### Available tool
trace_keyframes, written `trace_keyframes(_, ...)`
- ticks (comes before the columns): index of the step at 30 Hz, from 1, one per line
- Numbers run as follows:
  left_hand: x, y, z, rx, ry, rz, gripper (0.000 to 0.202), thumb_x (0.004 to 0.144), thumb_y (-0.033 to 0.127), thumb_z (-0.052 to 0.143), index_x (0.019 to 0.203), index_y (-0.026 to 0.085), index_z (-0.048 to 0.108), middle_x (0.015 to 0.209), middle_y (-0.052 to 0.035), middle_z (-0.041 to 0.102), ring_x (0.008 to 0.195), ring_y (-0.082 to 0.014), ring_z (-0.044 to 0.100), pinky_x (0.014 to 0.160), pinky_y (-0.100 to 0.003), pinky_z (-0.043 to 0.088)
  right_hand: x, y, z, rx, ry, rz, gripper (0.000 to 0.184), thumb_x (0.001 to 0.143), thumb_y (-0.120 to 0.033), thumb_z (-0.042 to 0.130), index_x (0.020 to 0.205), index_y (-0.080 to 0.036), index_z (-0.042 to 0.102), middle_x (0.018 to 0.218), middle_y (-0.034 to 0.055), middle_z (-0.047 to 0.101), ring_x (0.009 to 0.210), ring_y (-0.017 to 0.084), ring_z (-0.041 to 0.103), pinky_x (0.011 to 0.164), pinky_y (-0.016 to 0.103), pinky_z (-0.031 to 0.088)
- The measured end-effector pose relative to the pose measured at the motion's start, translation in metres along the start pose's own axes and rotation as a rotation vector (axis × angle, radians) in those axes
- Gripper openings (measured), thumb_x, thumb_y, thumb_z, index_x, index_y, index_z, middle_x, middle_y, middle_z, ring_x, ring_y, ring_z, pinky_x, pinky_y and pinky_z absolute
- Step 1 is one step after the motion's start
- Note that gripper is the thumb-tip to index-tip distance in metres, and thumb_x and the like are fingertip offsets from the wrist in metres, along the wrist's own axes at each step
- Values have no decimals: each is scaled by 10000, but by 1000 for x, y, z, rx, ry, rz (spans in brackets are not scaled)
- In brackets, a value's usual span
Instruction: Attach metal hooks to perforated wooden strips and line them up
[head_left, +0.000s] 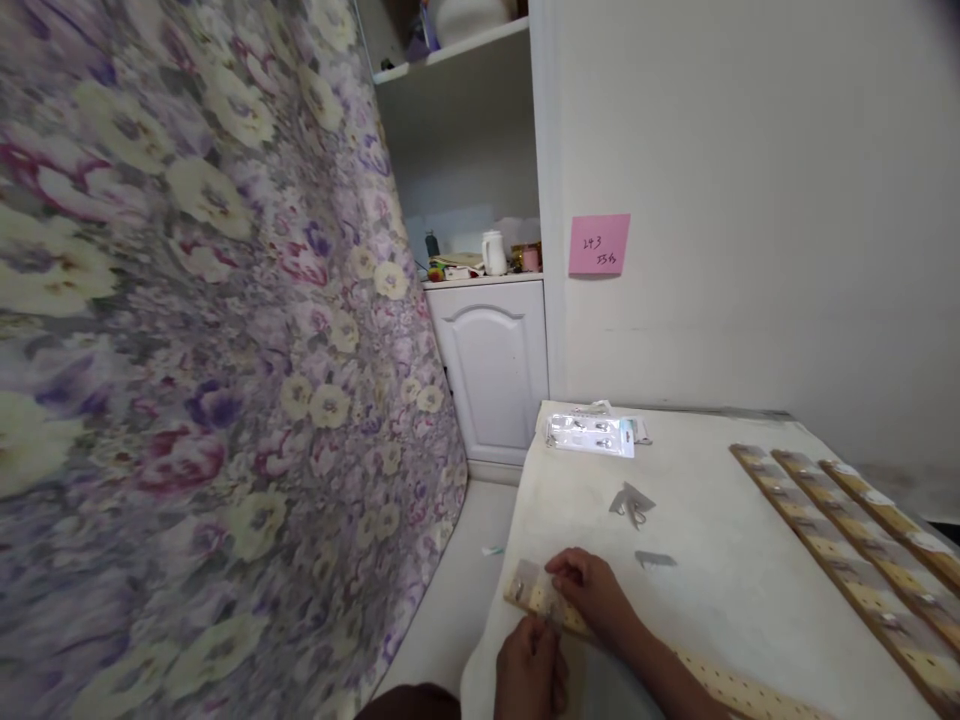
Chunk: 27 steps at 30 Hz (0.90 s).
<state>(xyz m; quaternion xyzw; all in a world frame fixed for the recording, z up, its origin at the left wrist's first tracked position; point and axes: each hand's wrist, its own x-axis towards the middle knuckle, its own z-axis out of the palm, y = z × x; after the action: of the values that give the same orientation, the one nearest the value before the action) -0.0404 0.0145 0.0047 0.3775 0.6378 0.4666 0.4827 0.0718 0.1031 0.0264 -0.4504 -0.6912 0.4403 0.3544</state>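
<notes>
A long wooden strip with rows of holes [739, 690] runs along the table's near side, its far-left end under my hands. On that end sits a small clear plastic piece with a metal part [523, 582]. My left hand [527, 668] is closed at the strip's near edge, fingertips pinched against a second small translucent piece [553, 608]. Over the strip's far edge is my right hand [592, 592], fingers curled and the tips brought together; whatever they hold is too small to make out. My right forearm covers part of the strip.
Three similar strips [840, 560] bearing plastic pieces lie at the table's right. Clear packaging with metal items [592, 436] rests at the back. Grey pieces with metal parts [632, 505] and a flat grey piece [655, 560] lie mid-table. A floral curtain [225, 350] hangs left.
</notes>
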Motion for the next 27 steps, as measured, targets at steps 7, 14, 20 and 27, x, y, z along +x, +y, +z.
trace_keyframes(7,3,2,0,-13,-46,-89,258,786,465,407,702,222,416,464,62,556,253,-52,367,279,-176,143,5,12,5,18,1,39,248,647,-148,500,815,-171,681,762,40,680,714,175,616,684,281,469)
trace_keyframes(14,3,4,3,8,-48,-104,305,767,519,423,687,224,425,426,48,553,255,-64,372,293,-183,165,2,19,4,5,7,35,246,677,-166,501,849,-170,676,792,47,675,747,180,619,705,282,469)
trace_keyframes(20,4,2,4,51,-28,-84,292,782,497,407,670,228,426,424,43,561,249,-74,383,295,-193,174,0,27,6,-18,31,19,241,678,-155,505,855,-172,667,742,31,644,700,170,601,676,276,463)
trace_keyframes(27,7,0,5,135,8,-72,217,800,355,384,629,228,422,410,34,550,263,-86,402,321,-205,205,-3,25,4,-47,45,11,219,696,-170,509,857,-171,659,737,30,635,692,173,595,671,283,456)
